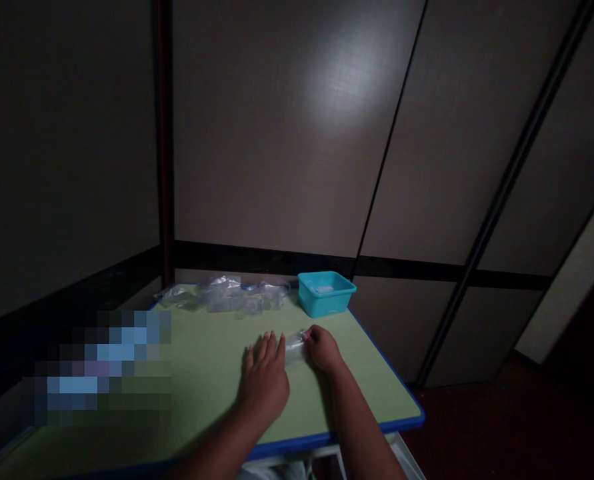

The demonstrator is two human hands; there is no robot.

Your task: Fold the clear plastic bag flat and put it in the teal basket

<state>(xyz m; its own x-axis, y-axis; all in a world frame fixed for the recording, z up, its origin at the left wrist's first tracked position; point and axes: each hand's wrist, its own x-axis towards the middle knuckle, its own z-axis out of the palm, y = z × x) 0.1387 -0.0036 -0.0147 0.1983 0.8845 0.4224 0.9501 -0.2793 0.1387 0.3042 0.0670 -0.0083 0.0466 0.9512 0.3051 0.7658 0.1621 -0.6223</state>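
Note:
A clear plastic bag (pixel 293 348) lies on the green tabletop between my two hands. My left hand (pixel 267 377) rests flat with its fingers stretched out, at the bag's left side; part of the bag may be hidden under it. With fingers closed, my right hand (pixel 323 347) pinches the bag's upper right end. Whether the bag holds anything is too dim to tell.
A turquoise plastic basket (pixel 327 305) stands at the table's back right corner, with something pale inside. Several clear plastic bags (pixel 227 297) lie along the back edge. A blurred-out patch covers the left side. Blue edging (pixel 397 424) rims the table (pixel 201 387); dark panels (pixel 277 147) rise behind.

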